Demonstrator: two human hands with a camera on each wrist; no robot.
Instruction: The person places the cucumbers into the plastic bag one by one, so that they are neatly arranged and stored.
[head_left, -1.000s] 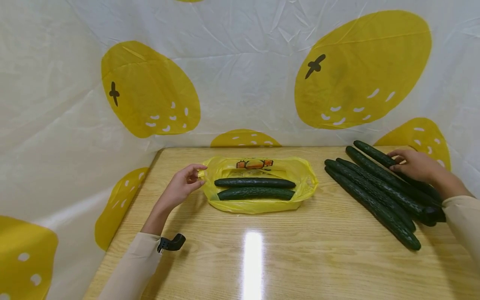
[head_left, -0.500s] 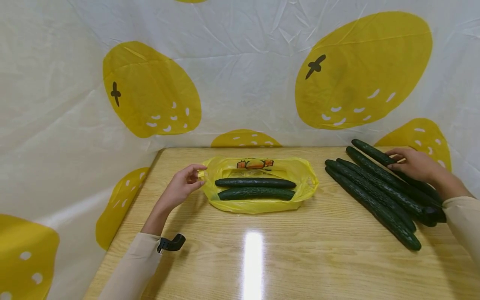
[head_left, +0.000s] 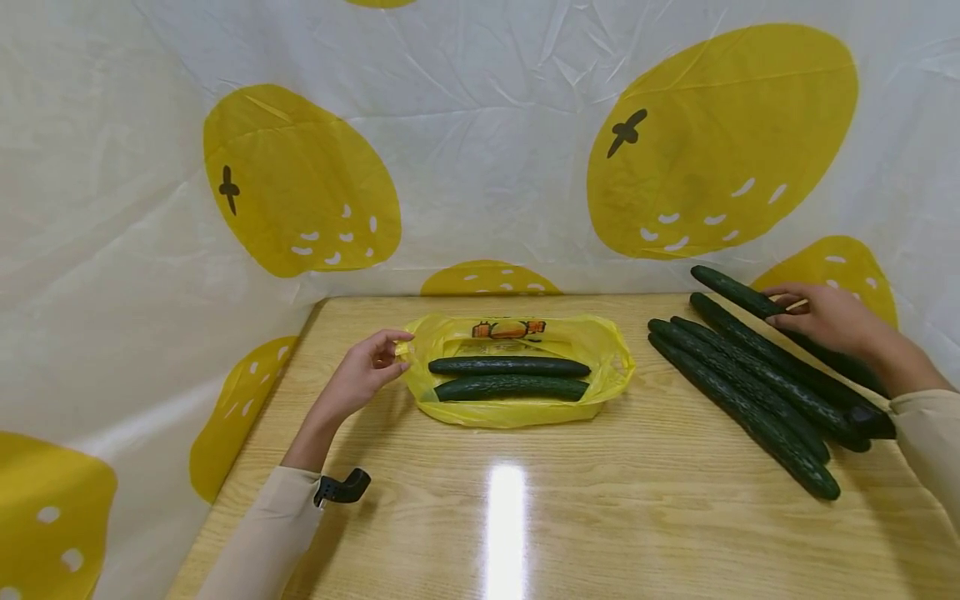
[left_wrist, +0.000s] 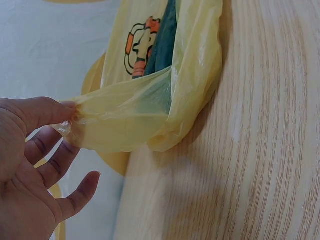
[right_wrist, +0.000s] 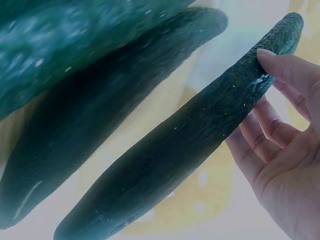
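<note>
A yellow plastic bag (head_left: 510, 414) lies on the table with its mouth spread wide, an upper cucumber (head_left: 510, 366) and a lower cucumber (head_left: 513, 387) side by side in it. My left hand (head_left: 365, 371) pinches the bag's left end between thumb and fingers; in the left wrist view the plastic (left_wrist: 120, 120) is drawn taut towards them. At the right, my right hand (head_left: 828, 321) grips a dark green cucumber (head_left: 731, 289) around its middle, thumb on one side and fingers on the other. That cucumber (right_wrist: 175, 132) stands apart from its neighbour in the right wrist view.
Several more cucumbers (head_left: 742, 408) lie slantwise in a row on the wooden table (head_left: 637, 517), just below my right hand. A white sheet (head_left: 487, 183) with yellow fruit prints hangs behind the table and along its left side. A black strap (head_left: 345, 485) sits at my left wrist.
My right hand has moved slightly up and to the left with the cucumber, widening the gap to the other cucumbers. The left hand and the bag have stayed put.
</note>
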